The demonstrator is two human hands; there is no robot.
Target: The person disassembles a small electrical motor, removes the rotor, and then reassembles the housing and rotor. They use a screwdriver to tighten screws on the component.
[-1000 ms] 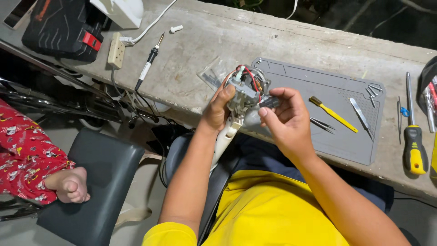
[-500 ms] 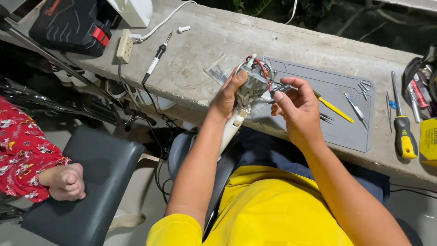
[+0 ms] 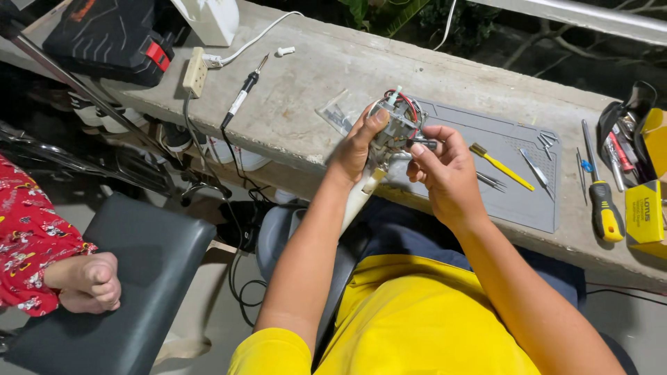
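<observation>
Fingers of the right hand (image 3: pixel 445 170) pinch what looks like a small dark part (image 3: pixel 425 144) at three o'clock of the wired assembly (image 3: pixel 394 128), which the left hand (image 3: pixel 358 146) clasps from nine.

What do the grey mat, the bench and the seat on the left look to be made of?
Mat: probably silicone or rubber, matte grey, with moulded compartments along its edge.
Bench: looks like bare concrete, rough and mottled grey with worn edges.
Seat: likely vinyl or faux leather, smooth dark grey with a soft sheen and padded, rounded corners.
</observation>
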